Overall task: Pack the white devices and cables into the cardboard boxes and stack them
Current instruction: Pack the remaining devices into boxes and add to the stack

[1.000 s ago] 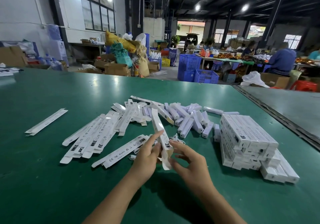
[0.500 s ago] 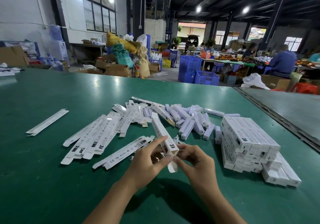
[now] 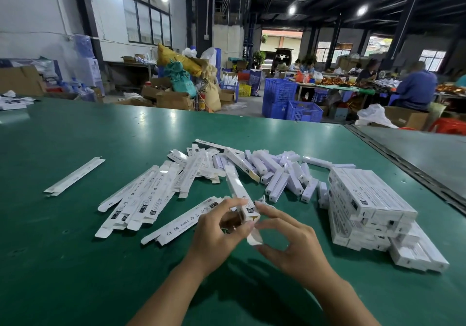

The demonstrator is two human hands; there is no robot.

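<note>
My left hand [image 3: 216, 227] grips the near end of a long narrow white box [image 3: 237, 189] that points away from me over the green table [image 3: 63, 262]. My right hand [image 3: 290, 240] pinches the box's open end flap [image 3: 254, 237] from the right. Flat unfolded white boxes [image 3: 143, 197] lie spread to the left. A heap of white devices [image 3: 280, 174] lies behind the hands. A bit of white cable [image 3: 262, 199] shows just beyond my right fingers. A stack of packed boxes [image 3: 365, 207] stands at the right.
A single flat box [image 3: 74, 177] lies apart at the far left. A dark seam [image 3: 408, 164] runs along the table's right side beside a grey table. Beyond the far edge are blue crates [image 3: 290, 103], cardboard cartons and seated people.
The box's near end has dropped lower between my hands. My left fingers have curled round it, and my right hand now pinches the end flap.
</note>
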